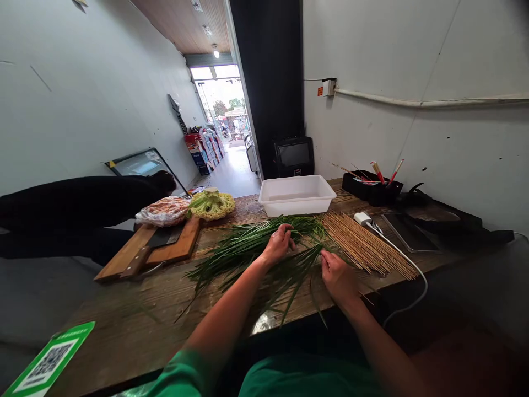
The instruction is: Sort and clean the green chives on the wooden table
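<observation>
Long green leaves that look like garlic chives [242, 240] lie in a loose pile across the middle of the wooden table. At the pile's near right side, my right hand [339, 277] pinches the gathered ends of a small bunch of chives [295, 266]; their other ends fan out to the left and down. Over the pile is my left hand [279, 243], its fingers curled together, and what they hold, if anything, is hidden. Thin wooden skewers [367, 245] lie side by side just right of my right hand. Behind the chives stands a white plastic tub [297, 205].
A cutting board [184, 245] with a cleaver [163, 237], a bagged food item [163, 211] and a cauliflower [211, 205] are at left. On the right are a charger [362, 219] with cable, a tablet [409, 231] and a black box [363, 186]. Someone in black [82, 204] bends at far left.
</observation>
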